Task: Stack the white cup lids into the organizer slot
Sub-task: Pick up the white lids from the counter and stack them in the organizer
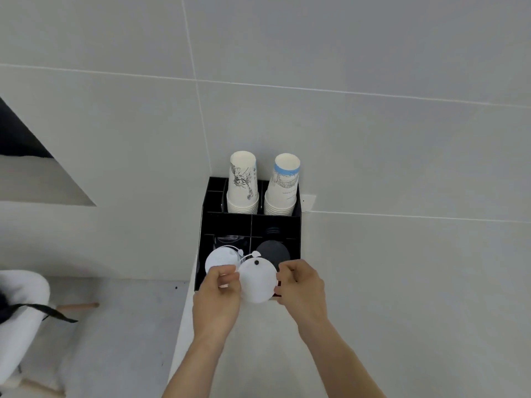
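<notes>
Two white cup lids sit in front of you at the near end of the black organizer (207, 225): your left hand (217, 300) pinches the edge of the left lid (219, 261), which hangs over the front-left slot, and your right hand (301, 288) holds the right lid (257, 282) by its rim, fingers closed on the edge. That right lid is tilted toward you, its small dark plug visible near the top, and it overlaps the left lid's edge where your left fingertips (227, 278) meet both. Whether the left lid already rests in the slot or is only held above it cannot be told. Just behind the right lid, a black lid (273, 252) fills the front-right slot. At the back of the organizer, two stacks of paper cups stand upside down, the sketch-printed stack (242, 185) on the left and the blue-banded stack (283, 188) on the right. The organizer stands on a white counter (402, 282) against a tiled wall (316, 53), and a white chair (23, 311) shows at your lower left.
</notes>
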{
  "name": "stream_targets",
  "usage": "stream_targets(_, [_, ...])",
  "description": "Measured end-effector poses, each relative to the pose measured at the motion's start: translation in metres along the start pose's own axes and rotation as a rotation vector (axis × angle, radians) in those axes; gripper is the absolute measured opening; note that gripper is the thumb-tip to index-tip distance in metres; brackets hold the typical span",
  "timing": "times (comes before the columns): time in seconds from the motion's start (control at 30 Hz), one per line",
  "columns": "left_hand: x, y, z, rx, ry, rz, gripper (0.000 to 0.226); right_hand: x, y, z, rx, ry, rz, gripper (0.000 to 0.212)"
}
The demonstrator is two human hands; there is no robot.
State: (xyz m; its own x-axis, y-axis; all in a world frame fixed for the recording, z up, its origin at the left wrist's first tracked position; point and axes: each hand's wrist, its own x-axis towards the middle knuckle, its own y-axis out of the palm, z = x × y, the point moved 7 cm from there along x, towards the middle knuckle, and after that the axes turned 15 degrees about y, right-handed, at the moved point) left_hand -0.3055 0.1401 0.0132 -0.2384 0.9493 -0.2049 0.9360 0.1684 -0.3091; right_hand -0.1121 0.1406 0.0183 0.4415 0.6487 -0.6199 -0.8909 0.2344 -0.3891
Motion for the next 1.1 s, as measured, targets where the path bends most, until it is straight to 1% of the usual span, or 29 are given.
stream_targets(0.07, [0.017, -0.015, -0.002, -0.024, 0.010, -0.032, 0.017, 0.001, 0.021, 0.016, -0.010, -0.018, 0.042, 0.016])
stream_targets(0.13, [0.031, -0.028, -0.002, -0.035, 0.018, -0.049, 0.019, 0.003, 0.040, 0.027, -0.023, -0.013, 0.070, 0.018])
stream_targets(0.33, [0.063, -0.044, 0.010, -0.027, -0.036, -0.033, 0.031, 0.018, 0.081, 0.038, -0.064, 0.017, 0.101, 0.023])
stream_targets(0.47, [0.074, -0.042, 0.019, 0.018, -0.063, 0.007, 0.036, 0.024, 0.096, 0.038, -0.119, 0.026, 0.082, 0.026])
stream_targets(0.67, [0.080, -0.037, 0.029, 0.079, -0.067, 0.051, 0.038, 0.028, 0.104, 0.037, -0.161, 0.030, 0.069, 0.027])
stream_targets(0.83, [0.081, -0.034, 0.029, 0.120, -0.030, 0.088, 0.040, 0.027, 0.102, 0.038, -0.198, 0.017, 0.061, 0.028])
stream_targets(0.97, [0.079, -0.034, 0.029, 0.133, -0.012, 0.083, 0.041, 0.024, 0.102, 0.039, -0.204, 0.019, 0.061, 0.029])
stream_targets(1.1, [0.075, -0.038, 0.025, 0.135, -0.004, 0.042, 0.040, 0.019, 0.093, 0.041, -0.194, -0.002, 0.046, 0.027])
